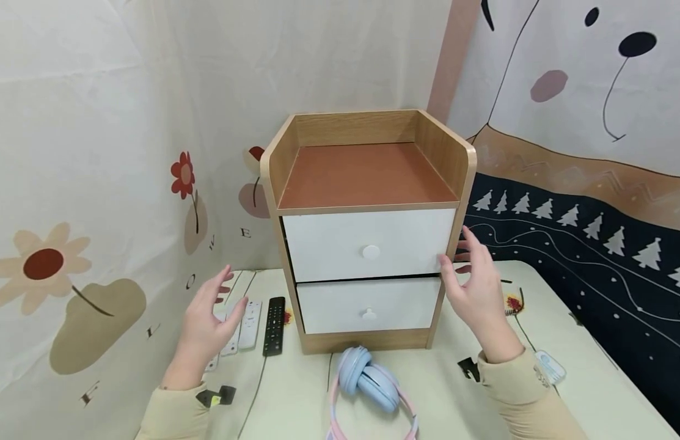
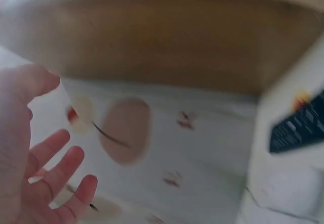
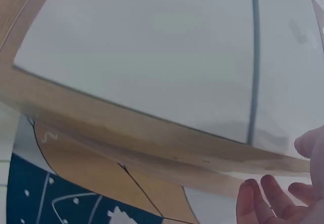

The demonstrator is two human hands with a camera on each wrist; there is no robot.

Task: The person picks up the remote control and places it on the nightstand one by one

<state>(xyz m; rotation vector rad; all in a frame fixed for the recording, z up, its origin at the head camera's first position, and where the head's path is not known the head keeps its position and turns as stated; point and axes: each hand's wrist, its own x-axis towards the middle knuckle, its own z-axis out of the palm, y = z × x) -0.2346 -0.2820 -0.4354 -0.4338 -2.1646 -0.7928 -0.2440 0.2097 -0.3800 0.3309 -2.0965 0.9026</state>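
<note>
Cabinet (image 1: 367, 208) upright on our table (image 1: 444, 397) behind the headphones (image 1: 375, 386), both drawers (image 1: 329, 247) in, our left grip (image 1: 206, 324) empty beside it, right grip (image 1: 476, 293) loosely spread around its edge, and what's left we can't tell!

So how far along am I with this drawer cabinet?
Looks done: the two-drawer cabinet stands upright, upper drawer and lower drawer both in place. In hand: your right hand is at its right edge, contact unclear; your left hand is open, apart from it. Possibly left: dealing with the blue-and-pink headphones, which lie in front of it.
</note>
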